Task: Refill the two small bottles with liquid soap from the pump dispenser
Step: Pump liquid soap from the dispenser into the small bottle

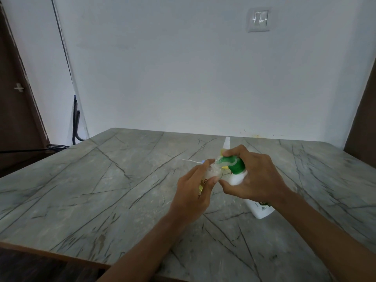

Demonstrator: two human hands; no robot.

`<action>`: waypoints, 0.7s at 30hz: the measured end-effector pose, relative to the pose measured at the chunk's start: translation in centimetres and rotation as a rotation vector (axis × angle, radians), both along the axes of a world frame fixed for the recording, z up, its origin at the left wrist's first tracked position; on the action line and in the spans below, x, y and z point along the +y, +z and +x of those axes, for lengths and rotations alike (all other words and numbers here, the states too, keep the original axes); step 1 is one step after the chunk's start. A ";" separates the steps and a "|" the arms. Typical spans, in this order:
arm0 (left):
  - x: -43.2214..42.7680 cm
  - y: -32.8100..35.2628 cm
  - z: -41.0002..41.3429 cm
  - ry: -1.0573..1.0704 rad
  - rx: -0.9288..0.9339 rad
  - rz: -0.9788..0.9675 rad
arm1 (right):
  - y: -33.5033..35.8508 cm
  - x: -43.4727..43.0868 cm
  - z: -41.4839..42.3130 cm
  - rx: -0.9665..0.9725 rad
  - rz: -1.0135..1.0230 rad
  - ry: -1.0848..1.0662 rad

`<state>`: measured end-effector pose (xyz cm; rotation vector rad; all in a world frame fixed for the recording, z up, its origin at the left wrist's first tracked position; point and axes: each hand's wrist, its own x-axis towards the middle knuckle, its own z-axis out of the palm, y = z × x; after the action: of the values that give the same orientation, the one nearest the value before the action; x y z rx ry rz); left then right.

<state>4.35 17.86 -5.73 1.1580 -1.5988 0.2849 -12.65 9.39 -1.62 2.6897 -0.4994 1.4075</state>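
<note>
Pump dispenser (238,177): white body with a green pump head, standing on the desk (101,190) at right of centre. It leaned away from the person, and its base appeared to rest on the surface. The right hand (258,176) grasped it about the shoulder, with the fingers curled over the top of the pump head.

The left hand (193,192) was wrapped round a small bottle (211,173), holding it tilted with its open mouth against the green nozzle. The two thumbs lay just beside each other below the nozzle. The soap level inside this bottle could not be read, and no flow was discernible.

A second small bottle (226,143) stood upright behind the hands with its white top fitted. What appeared to be a removed spray top (192,161) with a thin white tube lay on the desk to the left of the hands.

Assessment: the step in hand was filling the first bottle, so the task was judged to be in its earlier half. The next move called for a downward press on the pump head with the bottle mouth held firmly under the nozzle. The first bottle would then need capping, and the second bottle opening.
</note>
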 end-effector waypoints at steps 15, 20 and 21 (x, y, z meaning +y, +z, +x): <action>-0.2 0.3 0.4 0.059 0.013 -0.026 | -0.4 0.3 -0.3 0.118 -0.028 -0.133; -0.1 0.4 0.1 0.046 0.002 -0.041 | -0.4 0.1 -0.3 0.074 0.011 -0.090; -0.1 0.3 0.0 0.039 0.003 -0.039 | -0.4 0.1 -0.3 0.060 0.018 -0.078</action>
<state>4.35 17.74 -5.39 1.1607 -1.5633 0.3383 -12.98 9.51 -2.06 2.6857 -0.6073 1.3046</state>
